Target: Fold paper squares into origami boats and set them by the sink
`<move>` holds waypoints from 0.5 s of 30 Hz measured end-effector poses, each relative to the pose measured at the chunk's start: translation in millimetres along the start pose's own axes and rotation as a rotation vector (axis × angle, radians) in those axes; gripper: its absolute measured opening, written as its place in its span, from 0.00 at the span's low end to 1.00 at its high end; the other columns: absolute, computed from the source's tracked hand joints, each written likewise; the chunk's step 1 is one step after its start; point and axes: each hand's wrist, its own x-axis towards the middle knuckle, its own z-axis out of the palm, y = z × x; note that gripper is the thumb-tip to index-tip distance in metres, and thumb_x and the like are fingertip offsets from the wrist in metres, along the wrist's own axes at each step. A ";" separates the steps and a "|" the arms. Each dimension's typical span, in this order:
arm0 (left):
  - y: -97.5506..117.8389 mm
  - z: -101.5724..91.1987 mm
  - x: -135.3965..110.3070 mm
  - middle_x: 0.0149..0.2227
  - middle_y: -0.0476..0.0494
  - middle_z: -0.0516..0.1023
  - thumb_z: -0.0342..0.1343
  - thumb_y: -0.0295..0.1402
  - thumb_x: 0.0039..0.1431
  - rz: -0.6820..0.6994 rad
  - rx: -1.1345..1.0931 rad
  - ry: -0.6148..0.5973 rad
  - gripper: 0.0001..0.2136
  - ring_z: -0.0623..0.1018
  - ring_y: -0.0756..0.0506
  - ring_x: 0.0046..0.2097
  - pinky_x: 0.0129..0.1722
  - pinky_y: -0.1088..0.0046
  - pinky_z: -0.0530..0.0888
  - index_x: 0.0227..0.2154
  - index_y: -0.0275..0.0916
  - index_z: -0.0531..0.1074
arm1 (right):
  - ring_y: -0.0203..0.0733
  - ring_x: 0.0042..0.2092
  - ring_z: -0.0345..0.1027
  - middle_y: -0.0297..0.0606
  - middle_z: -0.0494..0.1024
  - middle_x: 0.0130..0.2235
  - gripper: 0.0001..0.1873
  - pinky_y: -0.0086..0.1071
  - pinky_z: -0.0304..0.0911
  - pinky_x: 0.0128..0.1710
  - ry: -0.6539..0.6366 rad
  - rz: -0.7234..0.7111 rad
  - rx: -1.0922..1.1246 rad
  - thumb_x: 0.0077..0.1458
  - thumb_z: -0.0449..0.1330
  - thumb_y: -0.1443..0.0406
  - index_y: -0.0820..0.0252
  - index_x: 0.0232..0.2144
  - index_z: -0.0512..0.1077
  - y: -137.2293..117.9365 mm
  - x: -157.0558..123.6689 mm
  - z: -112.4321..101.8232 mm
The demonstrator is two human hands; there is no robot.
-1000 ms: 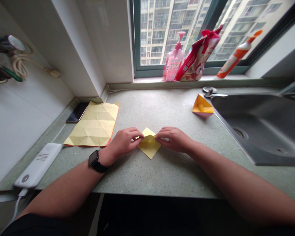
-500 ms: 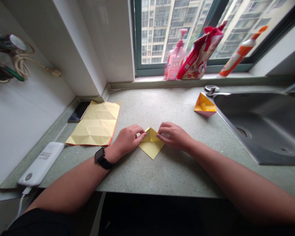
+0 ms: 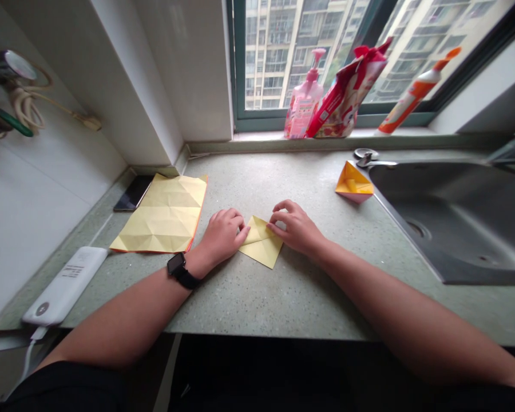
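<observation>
A small folded square of yellow paper (image 3: pixel 264 249) lies turned at an angle on the counter, a crease running across its upper half. At its left corner, my left hand (image 3: pixel 226 230) has thumb and fingers closed on the edge. My right hand (image 3: pixel 295 226) pinches the upper right edge between thumb and fingertips. To the left lie creased yellow sheets (image 3: pixel 165 212) with an orange edge showing beneath. A folded orange paper boat-like shape (image 3: pixel 354 184) stands farther off by the sink.
A white power bank (image 3: pixel 65 286) with a cable lies at the left, near a dark phone (image 3: pixel 133 193). The steel sink (image 3: pixel 455 229) takes up the right. A pink pump bottle (image 3: pixel 304 103), a red bag (image 3: pixel 349 91) and an orange-white tube (image 3: pixel 418 91) stand on the windowsill.
The yellow paper square has turned, its near corner swinging to the right. Both hands have moved slightly with it and keep hold of its sides.
</observation>
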 end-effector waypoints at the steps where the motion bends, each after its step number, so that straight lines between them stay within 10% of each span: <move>1: -0.1 0.8 -0.8 0.45 0.39 0.80 0.58 0.35 0.74 -0.001 0.013 0.009 0.10 0.77 0.37 0.49 0.55 0.54 0.75 0.35 0.39 0.76 | 0.55 0.52 0.74 0.47 0.77 0.51 0.07 0.53 0.71 0.56 0.009 0.007 -0.007 0.67 0.66 0.62 0.53 0.35 0.81 -0.4 0.5 0.9; 7: 2.1 3.8 -6.5 0.60 0.32 0.78 0.56 0.36 0.76 0.091 0.070 0.081 0.16 0.74 0.33 0.63 0.67 0.48 0.69 0.61 0.38 0.73 | 0.54 0.52 0.73 0.47 0.76 0.52 0.06 0.52 0.71 0.55 0.033 0.029 -0.041 0.67 0.66 0.62 0.54 0.36 0.81 2.9 2.0 7.6; 15: 6.3 5.8 -6.0 0.68 0.39 0.78 0.49 0.32 0.79 0.166 0.037 -0.110 0.17 0.72 0.35 0.71 0.73 0.41 0.63 0.63 0.44 0.76 | 0.54 0.53 0.74 0.45 0.80 0.51 0.05 0.50 0.70 0.55 0.101 -0.010 -0.037 0.66 0.68 0.64 0.52 0.44 0.82 1.9 2.8 -0.2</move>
